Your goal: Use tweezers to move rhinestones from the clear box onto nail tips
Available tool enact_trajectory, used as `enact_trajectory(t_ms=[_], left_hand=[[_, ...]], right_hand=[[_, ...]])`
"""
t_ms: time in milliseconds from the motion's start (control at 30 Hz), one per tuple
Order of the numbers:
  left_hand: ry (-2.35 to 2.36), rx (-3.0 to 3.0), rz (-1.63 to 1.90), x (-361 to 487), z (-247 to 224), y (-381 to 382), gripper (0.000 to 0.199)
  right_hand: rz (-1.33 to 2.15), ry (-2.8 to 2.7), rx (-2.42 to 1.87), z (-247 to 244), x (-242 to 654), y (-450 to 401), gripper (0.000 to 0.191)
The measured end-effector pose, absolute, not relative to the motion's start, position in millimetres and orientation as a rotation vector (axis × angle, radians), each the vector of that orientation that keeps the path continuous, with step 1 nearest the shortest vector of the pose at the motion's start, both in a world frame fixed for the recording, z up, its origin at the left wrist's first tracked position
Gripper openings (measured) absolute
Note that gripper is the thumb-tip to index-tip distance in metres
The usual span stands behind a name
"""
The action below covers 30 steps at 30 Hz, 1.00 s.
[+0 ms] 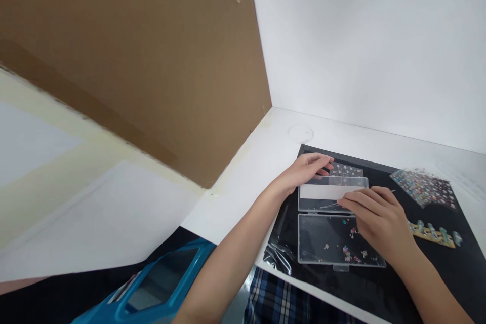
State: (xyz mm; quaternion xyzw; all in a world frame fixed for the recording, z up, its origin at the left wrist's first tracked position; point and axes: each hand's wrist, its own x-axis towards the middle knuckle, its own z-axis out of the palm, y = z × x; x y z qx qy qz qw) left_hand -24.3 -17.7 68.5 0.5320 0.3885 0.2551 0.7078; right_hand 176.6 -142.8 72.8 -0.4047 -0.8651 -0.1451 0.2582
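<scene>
I see the left hand [307,166], fingers loosely curled at the case's [316,230] lid; grip unclear. Case open, gems [347,253] loose inside: work looks underway, amount left unclear. Right hand [383,217], fingers pinched shut on a thin tool [328,206] over the lid. Gem sheets [425,190] lie further right.

looks like a little craft workspot, prob nail art tbh: white table [235,202], cardboard divider [148,50] at 10 o'clock, gem box [313,233] and nail tips [435,232] at 4, sticker sheets [423,187] near 3. can't tell if home or shop.
</scene>
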Motion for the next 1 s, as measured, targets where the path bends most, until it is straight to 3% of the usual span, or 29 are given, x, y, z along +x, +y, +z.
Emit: enact_trajectory(t_ms=[1000], left_hand=[[0.839, 1.203, 0.559, -26, 65, -17, 0.029]], right_hand=[[-0.463, -2.432, -0.983, 89, 184, -143, 0.039]])
